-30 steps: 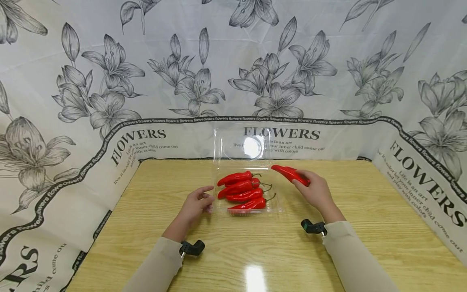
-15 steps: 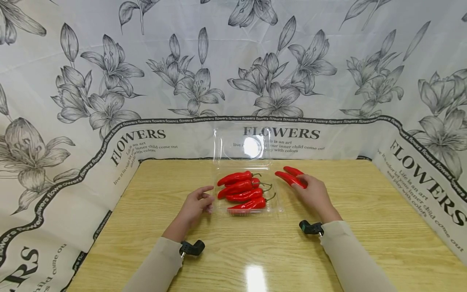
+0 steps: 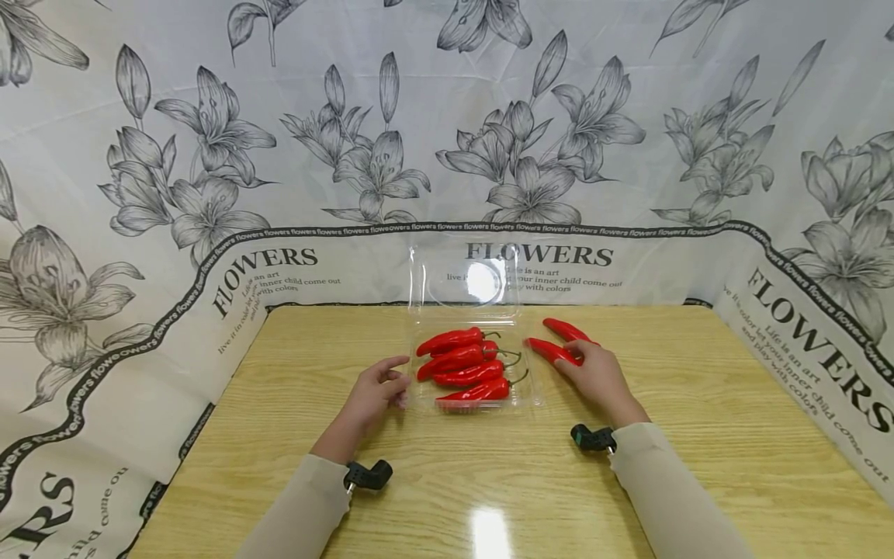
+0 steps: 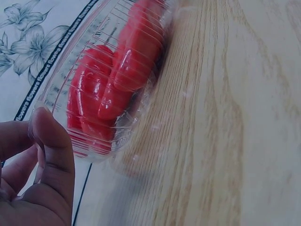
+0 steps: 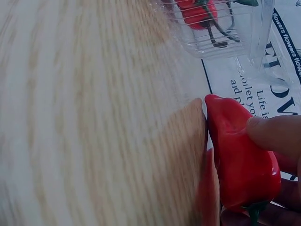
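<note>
The table (image 3: 419, 497) fills the foreground, its near edge out of sight. Each sleeve (image 3: 293, 508) carries a small black camera (image 3: 370, 475) at the wrist.

The left hand (image 3: 380, 388) is at the left edge of a clear box (image 3: 535, 392), thumb and forefinger pinching its rim, probably to steady so light a thing. The right hand (image 3: 599, 376) grasps a red pepper (image 5: 242, 155), thumb along one side and fingers on the other, near the stem end; this seems to leave the tip free, aimed at the box's right edge and just beside it. Whether the pepper is off the wood I cannot tell.

Inside the box, several red peppers (image 3: 457, 359) lie side by side, stems toward the right edge, perhaps to nest closely. Beyond the right hand, another pepper (image 3: 562, 329) lies loose, near the table's far edge.

For moving, bare wood runs widely toward the left and right edges; the far side is tighter, since the raised lid (image 3: 464, 268) stands behind the peppers, close in front of the flowered cloth (image 3: 391, 167), and so leaves the top open.
</note>
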Demonstrator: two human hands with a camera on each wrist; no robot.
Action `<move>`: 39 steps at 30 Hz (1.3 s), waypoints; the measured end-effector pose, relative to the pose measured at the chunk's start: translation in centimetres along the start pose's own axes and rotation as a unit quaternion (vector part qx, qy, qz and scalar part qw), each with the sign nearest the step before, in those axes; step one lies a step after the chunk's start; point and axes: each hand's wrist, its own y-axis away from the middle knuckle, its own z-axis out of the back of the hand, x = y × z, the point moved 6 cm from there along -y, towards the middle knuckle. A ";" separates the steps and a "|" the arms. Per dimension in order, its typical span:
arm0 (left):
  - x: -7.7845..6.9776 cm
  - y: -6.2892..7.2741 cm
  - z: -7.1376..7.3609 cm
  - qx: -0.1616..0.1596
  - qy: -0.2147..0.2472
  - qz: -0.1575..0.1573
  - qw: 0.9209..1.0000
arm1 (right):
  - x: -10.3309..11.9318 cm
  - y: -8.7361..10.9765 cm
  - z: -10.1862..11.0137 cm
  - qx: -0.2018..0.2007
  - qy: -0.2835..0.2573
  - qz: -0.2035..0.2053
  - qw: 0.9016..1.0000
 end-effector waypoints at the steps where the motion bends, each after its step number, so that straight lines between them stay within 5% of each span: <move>1: 0.0 0.0 0.0 0.000 -0.001 -0.001 1.000 | 0.0 0.0 0.0 -0.001 0.001 0.001 1.000; 23: 0.2 -0.1 0.0 0.014 0.002 0.006 1.000 | 0.0 0.5 0.0 0.003 0.003 0.011 1.000; 29: -1.3 1.0 -0.3 0.031 0.001 0.005 0.999 | 0.3 0.5 0.1 0.002 0.003 0.020 1.000; 39: 0.2 -0.2 0.0 0.009 0.012 -0.001 1.000 | 2.0 0.5 0.7 0.000 0.014 0.036 0.999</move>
